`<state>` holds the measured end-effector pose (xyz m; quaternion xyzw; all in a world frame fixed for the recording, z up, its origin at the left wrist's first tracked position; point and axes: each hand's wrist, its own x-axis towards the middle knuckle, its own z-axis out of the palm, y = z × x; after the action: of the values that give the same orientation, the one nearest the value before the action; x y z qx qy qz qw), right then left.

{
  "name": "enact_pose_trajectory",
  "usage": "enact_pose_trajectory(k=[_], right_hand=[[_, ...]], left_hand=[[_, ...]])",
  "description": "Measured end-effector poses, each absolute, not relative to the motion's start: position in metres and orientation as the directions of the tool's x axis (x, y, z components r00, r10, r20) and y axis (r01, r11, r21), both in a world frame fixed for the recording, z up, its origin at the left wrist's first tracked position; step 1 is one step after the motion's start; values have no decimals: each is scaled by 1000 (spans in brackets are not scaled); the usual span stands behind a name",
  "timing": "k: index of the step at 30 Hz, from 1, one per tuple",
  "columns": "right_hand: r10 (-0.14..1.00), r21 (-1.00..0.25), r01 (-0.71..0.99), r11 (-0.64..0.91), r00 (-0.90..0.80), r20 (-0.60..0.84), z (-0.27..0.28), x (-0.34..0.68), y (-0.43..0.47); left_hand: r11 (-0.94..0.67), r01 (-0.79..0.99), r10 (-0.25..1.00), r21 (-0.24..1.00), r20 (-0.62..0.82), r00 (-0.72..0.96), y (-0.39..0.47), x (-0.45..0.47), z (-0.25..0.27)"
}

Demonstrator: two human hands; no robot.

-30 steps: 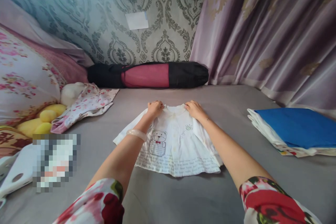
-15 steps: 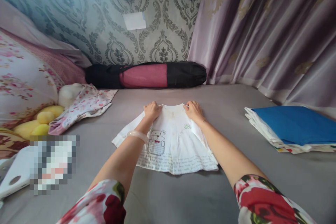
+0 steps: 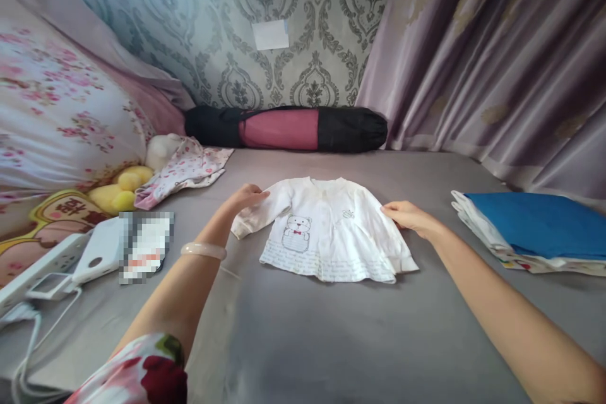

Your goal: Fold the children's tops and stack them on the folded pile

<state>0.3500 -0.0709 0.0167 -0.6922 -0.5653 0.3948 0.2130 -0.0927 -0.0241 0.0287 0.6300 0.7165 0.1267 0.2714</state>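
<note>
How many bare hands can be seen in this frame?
2: the left hand at the left side of the white cloth long-sleeved shirt, the right hand at its right side.

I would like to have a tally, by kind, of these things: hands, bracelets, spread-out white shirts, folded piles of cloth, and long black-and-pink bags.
Hands: 2 (left hand, right hand)
Bracelet: 1
Spread-out white shirt: 1
Folded pile: 1
Long black-and-pink bag: 1
Total: 6
</note>
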Motion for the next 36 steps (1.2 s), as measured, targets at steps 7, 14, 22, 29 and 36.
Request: enact_pose_trajectory(k=[7,14,22,29,36], right_hand=[[910,-803,523,-286,-114,-398,25,356,-112],[937,-790,571,-222,-101,-336,32,362,-110],[991,-319,938,-133,134,-20,43,397,-69],[986,-37,992,-118,121,114,33,403,-58],[978,48,981,-186,180,102,8,401,-53]], left_hand=[[157,816,945,556,-324,39,-55,-135,37],[182,778,955,602,-298,7,-57,-147,37],[60,911,997,409,16,-73,-27,-146,28],[98,990,977,103,178,-115,-13,-138,27],[107,994,985,31,133,-111,-10,-131,15]])
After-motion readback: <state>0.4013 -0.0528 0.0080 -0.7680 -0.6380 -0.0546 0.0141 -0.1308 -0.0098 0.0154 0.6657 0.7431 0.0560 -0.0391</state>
